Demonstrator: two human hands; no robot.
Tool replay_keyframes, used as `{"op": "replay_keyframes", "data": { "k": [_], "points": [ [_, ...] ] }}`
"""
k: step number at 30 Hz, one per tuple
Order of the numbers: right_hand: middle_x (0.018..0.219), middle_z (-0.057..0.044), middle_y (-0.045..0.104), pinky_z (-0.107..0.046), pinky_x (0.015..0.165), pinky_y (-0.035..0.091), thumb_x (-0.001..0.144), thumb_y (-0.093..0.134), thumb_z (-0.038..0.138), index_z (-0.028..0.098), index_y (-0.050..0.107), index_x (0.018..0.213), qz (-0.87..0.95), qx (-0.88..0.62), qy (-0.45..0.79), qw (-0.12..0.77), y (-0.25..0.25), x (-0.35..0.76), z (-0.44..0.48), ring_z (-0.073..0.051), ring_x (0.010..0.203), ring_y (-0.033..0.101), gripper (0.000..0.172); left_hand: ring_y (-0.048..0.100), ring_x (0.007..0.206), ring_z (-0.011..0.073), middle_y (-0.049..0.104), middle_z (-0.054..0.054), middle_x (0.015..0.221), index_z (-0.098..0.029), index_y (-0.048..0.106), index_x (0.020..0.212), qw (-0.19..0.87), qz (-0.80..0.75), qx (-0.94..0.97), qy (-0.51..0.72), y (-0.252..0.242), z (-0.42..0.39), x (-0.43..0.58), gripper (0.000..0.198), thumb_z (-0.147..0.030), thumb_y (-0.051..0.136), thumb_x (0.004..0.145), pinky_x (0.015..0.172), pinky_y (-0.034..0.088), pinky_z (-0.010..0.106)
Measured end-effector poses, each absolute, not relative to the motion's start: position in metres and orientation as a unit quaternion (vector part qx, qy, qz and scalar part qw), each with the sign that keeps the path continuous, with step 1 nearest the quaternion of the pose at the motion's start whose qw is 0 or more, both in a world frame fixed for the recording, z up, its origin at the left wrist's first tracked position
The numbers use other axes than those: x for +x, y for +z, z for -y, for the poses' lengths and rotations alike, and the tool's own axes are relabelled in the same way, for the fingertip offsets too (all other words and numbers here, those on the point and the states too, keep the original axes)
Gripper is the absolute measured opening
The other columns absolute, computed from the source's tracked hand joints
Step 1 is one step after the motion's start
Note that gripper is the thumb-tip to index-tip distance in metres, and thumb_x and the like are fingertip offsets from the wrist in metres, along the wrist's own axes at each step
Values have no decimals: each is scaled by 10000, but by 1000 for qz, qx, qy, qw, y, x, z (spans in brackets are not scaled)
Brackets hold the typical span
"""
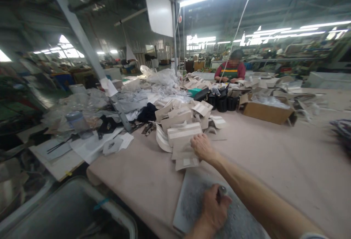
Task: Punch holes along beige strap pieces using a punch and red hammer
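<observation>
My right hand (203,147) reaches over the near end of a pile of beige pieces (178,116). Its fingers are closed on the right edge of a flat beige piece with a paler strip (183,132). Closer to me, my left hand (215,208) is curled round a small tool whose rounded metal end (222,190) shows above the fingers; the rest of the tool is hidden. That hand is over a grey, worn board (192,191) at the table's near edge. More beige pieces (187,163) lie just beyond the board.
A pinkish cloth (260,151) covers the table. Black items (226,102) and an open cardboard box (268,112) stand farther back. Clear plastic (159,83) is heaped left of them. A metal post (90,52) rises at left. A person (230,71) sits across the table.
</observation>
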State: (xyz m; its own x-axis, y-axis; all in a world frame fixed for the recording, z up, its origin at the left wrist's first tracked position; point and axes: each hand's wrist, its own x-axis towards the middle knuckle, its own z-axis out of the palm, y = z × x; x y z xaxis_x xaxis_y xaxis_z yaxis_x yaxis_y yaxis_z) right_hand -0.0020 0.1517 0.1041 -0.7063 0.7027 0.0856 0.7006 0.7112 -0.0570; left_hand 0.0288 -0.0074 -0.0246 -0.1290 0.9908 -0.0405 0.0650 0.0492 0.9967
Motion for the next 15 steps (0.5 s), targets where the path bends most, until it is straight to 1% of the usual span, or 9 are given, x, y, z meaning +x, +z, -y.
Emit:
{"op": "replay_keyframes", "data": {
  "k": [2,5,8,11,13,15],
  "points": [
    [1136,-180,655,-394,980,340,958,507,241,113,671,1058,904,-424,16,59,113,23,-149,-281,1120,545,231,604,711,263,652,89,760,-247,668,883,412,-562,494,519,-24,10,28,122,-325,665,790,667,453,396],
    [1127,-166,669,-348,876,394,989,461,317,120,625,1170,853,-517,31,69,123,72,-137,-264,1044,601,313,618,705,245,678,79,779,-191,678,960,394,-563,508,520,-24,14,26,203,-339,630,829,676,476,354],
    [1012,-106,712,-311,794,421,996,436,328,154,544,1322,800,-593,51,76,123,127,-107,-234,947,652,386,633,692,211,696,59,790,-168,680,1004,394,-561,507,522,-25,16,23,250,-358,626,851,652,475,292],
    [892,-73,722,-301,768,439,975,463,306,167,551,1335,755,-646,73,83,110,174,-63,-224,872,678,396,638,656,189,698,32,750,-168,689,993,387,-560,512,524,-27,17,20,250,-373,646,857,613,465,252],
    [867,-90,725,-318,764,458,968,459,301,150,587,1295,729,-673,87,87,93,196,-33,-240,850,689,383,652,655,190,708,27,747,-169,690,993,391,-563,505,525,-28,18,19,252,-372,668,844,620,481,248],
    [966,-152,731,-354,794,479,971,407,276,116,590,1295,714,-686,103,95,71,207,-4,-271,897,696,405,677,685,203,727,41,774,-169,688,984,396,-567,486,535,-29,20,20,264,-383,685,830,653,510,261]
  ]
}}
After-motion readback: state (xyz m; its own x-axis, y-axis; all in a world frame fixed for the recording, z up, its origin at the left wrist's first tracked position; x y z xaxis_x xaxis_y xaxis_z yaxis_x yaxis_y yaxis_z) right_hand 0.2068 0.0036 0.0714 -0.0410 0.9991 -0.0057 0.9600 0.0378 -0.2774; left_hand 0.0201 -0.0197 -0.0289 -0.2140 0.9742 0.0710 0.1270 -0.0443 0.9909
